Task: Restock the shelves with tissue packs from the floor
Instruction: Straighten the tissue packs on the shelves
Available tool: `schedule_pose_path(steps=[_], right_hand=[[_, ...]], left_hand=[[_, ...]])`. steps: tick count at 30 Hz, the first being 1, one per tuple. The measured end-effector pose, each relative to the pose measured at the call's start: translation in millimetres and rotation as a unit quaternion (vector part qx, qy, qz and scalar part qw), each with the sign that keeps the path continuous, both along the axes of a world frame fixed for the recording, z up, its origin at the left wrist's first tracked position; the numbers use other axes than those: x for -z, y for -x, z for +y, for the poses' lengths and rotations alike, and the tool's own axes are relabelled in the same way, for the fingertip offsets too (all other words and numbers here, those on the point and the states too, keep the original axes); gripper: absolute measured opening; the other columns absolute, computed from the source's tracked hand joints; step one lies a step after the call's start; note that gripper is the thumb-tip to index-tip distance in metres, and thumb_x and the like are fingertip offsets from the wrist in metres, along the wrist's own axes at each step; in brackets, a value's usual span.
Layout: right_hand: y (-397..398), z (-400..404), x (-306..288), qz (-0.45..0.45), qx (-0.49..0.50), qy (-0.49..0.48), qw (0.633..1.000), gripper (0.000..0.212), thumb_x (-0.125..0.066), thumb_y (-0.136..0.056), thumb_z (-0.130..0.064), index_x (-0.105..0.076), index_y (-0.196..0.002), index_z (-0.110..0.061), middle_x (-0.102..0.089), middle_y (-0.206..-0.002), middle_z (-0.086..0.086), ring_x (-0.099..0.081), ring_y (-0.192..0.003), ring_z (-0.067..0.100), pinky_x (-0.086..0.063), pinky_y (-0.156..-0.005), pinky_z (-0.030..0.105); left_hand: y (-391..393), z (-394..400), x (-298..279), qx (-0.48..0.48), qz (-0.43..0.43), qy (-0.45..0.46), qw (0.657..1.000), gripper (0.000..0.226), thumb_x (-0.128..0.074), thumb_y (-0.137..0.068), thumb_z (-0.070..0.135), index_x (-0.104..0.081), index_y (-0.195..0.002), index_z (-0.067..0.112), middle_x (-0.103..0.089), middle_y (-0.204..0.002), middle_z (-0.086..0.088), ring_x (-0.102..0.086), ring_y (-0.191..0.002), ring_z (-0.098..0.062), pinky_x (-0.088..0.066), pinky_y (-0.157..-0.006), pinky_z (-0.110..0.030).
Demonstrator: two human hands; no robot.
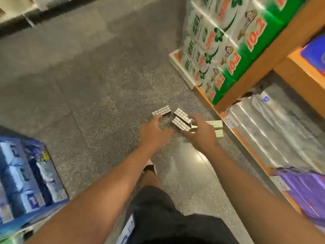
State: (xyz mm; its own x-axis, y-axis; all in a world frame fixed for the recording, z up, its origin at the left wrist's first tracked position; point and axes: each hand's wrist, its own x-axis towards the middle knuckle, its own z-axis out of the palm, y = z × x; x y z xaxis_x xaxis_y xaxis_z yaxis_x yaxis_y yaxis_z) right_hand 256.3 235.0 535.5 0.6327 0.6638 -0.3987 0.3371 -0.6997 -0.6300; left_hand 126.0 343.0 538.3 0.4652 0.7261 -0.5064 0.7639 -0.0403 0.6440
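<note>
A speckled grey floor (98, 95) runs between store shelving, with an orange-edged shelf unit (274, 55) on the right holding green-and-white tissue bundles (226, 41) above and clear-wrapped white rolls (274, 127) below.

Both arms reach down toward small tissue packs on the floor. The left hand (155, 132) hangs with its fingers curled downward; whether they touch anything cannot be told through the blur. Just beyond its fingertips lies 1 silver-white tissue pack (161, 110), flat on the floor.

The right hand (200, 133) has its fingers bent around a shiny wrapped pack (192, 125), thumb side pressing it; the exact grip is blurred. Touching the tips of these fingers, to their left, sit 2 more silver-white packs (181, 118), side by side and angled. Just past the right hand's outer edge, near the shelf base, lie 2 pale green packs (216, 126).

At far left stands a blue-wrapped bundle of rolls (26, 175). Dark shorts (172, 217) and a sandalled foot (149, 167) show below.
</note>
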Motion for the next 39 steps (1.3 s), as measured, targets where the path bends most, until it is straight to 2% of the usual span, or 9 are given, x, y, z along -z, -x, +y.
schedule_pose_path(steps=[6,9,13,15,20,23,28,35,39], right_hand=[[-48,142,118,-0.001,0.014,0.054,0.998,0.058,-0.077,-0.078,-0.035,-0.053,-0.13,-0.026,-0.07,-0.109,0.004,-0.062,-0.087,0.022,-0.045,-0.074,0.028],[-73,200,208,0.014,0.02,0.042,0.999,0.061,-0.077,-0.078,-0.034,-0.053,-0.133,-0.026,-0.066,-0.117,0.001,-0.064,-0.097,0.023,-0.054,-0.083,0.039],[-106,253,343,0.002,-0.019,0.075,0.997,0.057,-0.077,-0.078,-0.038,-0.055,-0.127,-0.021,-0.061,-0.119,0.004,-0.055,-0.106,0.021,-0.041,-0.086,0.028],[-119,268,414,0.0,-0.039,0.105,0.994,0.059,-0.076,-0.075,-0.044,-0.054,-0.127,-0.025,-0.058,-0.125,0.006,-0.053,-0.114,0.025,-0.041,-0.09,0.029],[-148,291,552,-0.015,-0.137,0.163,0.977,0.073,-0.075,-0.076,-0.04,-0.043,-0.14,-0.027,-0.047,-0.137,0.017,-0.043,-0.127,0.033,-0.041,-0.105,0.041],[-152,303,589,-0.036,-0.173,0.187,0.966,0.078,-0.077,-0.078,-0.034,-0.036,-0.143,-0.03,-0.049,-0.126,0.014,-0.048,-0.112,0.03,-0.044,-0.097,0.037],[-139,312,573,-0.075,-0.199,0.133,0.968,0.08,-0.082,-0.072,-0.017,-0.043,-0.141,-0.027,-0.065,-0.107,0.007,-0.06,-0.099,0.024,-0.051,-0.092,0.032],[-105,345,426,-0.079,-0.217,0.039,0.972,0.069,-0.083,-0.07,-0.011,-0.057,-0.13,-0.034,-0.059,-0.108,-0.003,-0.05,-0.091,0.01,-0.034,-0.074,0.007],[-63,364,305,-0.068,-0.271,-0.015,0.96,0.066,-0.083,-0.074,-0.017,-0.056,-0.129,-0.041,-0.051,-0.121,0.003,-0.047,-0.111,0.02,-0.041,-0.092,0.025]], left_hand=[[-43,135,138,-0.007,0.049,0.054,0.997,0.069,-0.067,-0.084,0.048,-0.038,-0.144,0.03,-0.052,-0.138,-0.001,-0.052,-0.122,-0.021,-0.043,-0.09,-0.032],[-64,186,230,0.0,0.095,0.057,0.994,0.064,-0.065,-0.086,0.048,-0.036,-0.142,0.035,-0.052,-0.132,-0.004,-0.054,-0.092,-0.014,-0.039,-0.074,-0.028],[-93,225,360,-0.017,0.117,0.031,0.993,0.062,-0.065,-0.084,0.052,-0.041,-0.138,0.035,-0.061,-0.107,-0.004,-0.053,-0.069,-0.011,-0.036,-0.059,-0.026],[-107,232,430,-0.024,0.126,0.034,0.991,0.062,-0.066,-0.082,0.055,-0.042,-0.136,0.036,-0.061,-0.101,-0.002,-0.058,-0.078,-0.018,-0.04,-0.065,-0.027],[-134,234,577,-0.093,0.131,0.063,0.985,0.066,-0.062,-0.079,0.056,-0.034,-0.138,0.046,-0.053,-0.123,-0.008,-0.057,-0.106,-0.029,-0.049,-0.086,-0.034],[-140,234,620,-0.125,0.099,0.066,0.985,0.069,-0.066,-0.082,0.049,-0.031,-0.142,0.043,-0.06,-0.123,0.0,-0.06,-0.107,-0.024,-0.045,-0.083,-0.029],[-135,231,596,-0.183,0.084,0.039,0.979,0.069,-0.067,-0.088,0.034,-0.029,-0.145,0.038,-0.064,-0.125,0.005,-0.06,-0.112,-0.022,-0.049,-0.094,-0.034],[-76,244,430,-0.273,0.03,0.013,0.962,0.034,-0.058,-0.094,0.043,-0.039,-0.122,0.041,-0.062,-0.102,0.014,-0.061,-0.085,-0.013,-0.042,-0.06,-0.023],[-29,256,312,-0.328,0.016,-0.042,0.943,0.032,-0.05,-0.096,0.049,-0.045,-0.127,0.039,-0.065,-0.092,0.007,-0.063,-0.077,-0.015,-0.052,-0.068,-0.035]])
